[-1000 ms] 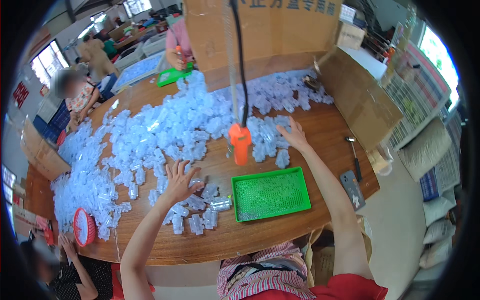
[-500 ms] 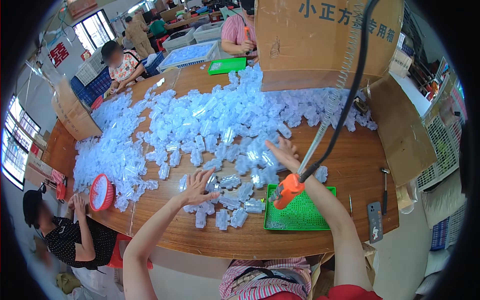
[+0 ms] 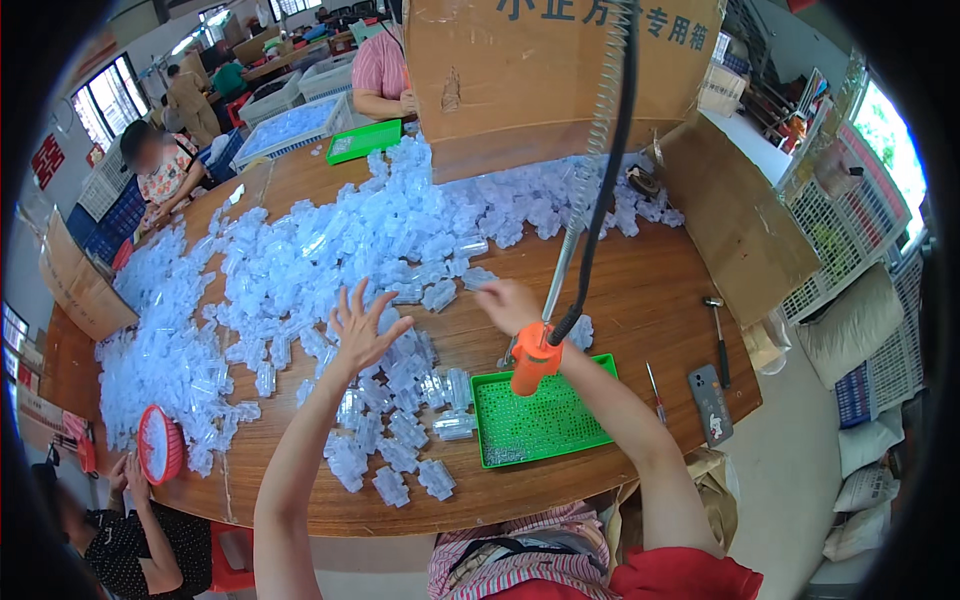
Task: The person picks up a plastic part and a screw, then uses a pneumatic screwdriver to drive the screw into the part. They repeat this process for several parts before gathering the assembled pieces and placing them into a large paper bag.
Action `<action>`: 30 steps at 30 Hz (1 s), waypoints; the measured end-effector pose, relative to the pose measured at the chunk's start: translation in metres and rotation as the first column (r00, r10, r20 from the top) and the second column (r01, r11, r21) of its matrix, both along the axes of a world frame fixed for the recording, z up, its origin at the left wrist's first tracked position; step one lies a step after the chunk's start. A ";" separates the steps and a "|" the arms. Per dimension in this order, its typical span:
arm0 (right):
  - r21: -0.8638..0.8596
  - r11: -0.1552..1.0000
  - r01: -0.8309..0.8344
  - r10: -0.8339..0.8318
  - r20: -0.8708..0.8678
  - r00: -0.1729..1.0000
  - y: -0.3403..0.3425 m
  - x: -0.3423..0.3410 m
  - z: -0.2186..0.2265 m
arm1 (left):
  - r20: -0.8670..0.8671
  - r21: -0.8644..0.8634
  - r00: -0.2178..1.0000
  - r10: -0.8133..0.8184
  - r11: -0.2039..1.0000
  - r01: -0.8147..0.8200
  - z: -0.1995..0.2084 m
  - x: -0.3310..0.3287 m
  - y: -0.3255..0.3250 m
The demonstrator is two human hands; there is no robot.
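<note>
While clear plastic pieces (image 3: 330,235) cover much of the wooden table (image 3: 650,290), a loose cluster (image 3: 404,428) of them lies at the near side, just left of a green tray (image 3: 550,452). The left hand (image 3: 362,328) is spread wide over the cluster's far end, with nothing seen in its grip. The right hand (image 3: 508,303), blurred, is beyond the tray with its fingers pointing left beside a piece; whether it holds anything cannot be told. The step in hand looks like gathering pieces; taking one up would call for fingers closing round its sides. An orange tool (image 3: 537,358) hangs on a cord (image 3: 618,140) before the right forearm (image 3: 635,425), blocking part of the tray's far edge. At right lie a thin tool (image 3: 656,392), a phone (image 3: 711,405) and a hammer (image 3: 720,345); at near left, a red basket (image 3: 176,450) and a co-worker (image 3: 150,525); at the far side, a cardboard panel (image 3: 560,80).
</note>
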State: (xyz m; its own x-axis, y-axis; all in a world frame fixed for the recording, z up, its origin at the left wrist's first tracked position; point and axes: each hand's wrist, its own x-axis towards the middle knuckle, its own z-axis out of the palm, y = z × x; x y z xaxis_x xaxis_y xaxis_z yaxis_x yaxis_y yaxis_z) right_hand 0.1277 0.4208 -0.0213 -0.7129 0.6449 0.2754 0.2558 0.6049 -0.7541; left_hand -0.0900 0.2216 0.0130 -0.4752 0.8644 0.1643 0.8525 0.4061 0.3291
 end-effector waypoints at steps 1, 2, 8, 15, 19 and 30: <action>0.187 0.980 0.062 -0.103 0.214 0.971 0.012 0.023 0.016 | -0.014 -0.017 1.000 -0.014 1.000 0.013 0.000 -0.001 0.005; 0.182 0.969 0.167 -0.234 0.456 0.859 -0.002 0.035 0.048 | -0.030 -0.040 0.999 -0.015 0.999 0.014 0.000 -0.006 0.002; 0.030 0.963 0.266 -0.181 0.807 0.562 0.017 0.096 0.034 | 0.057 -0.243 0.993 -0.099 0.964 0.110 -0.004 0.008 0.044; -0.616 0.709 -0.343 0.382 -0.072 0.921 0.023 0.005 0.036 | 0.118 -0.334 0.892 -0.436 0.829 0.449 0.018 -0.014 -0.018; -0.433 0.880 -0.194 0.191 -0.052 0.980 0.062 -0.051 0.010 | 0.200 -0.325 0.834 -0.514 0.768 0.552 0.036 0.003 -0.048; -0.552 0.749 -0.365 0.495 0.101 0.863 -0.016 -0.120 0.011 | 0.063 -0.178 0.912 -0.405 0.895 0.409 0.014 0.128 -0.211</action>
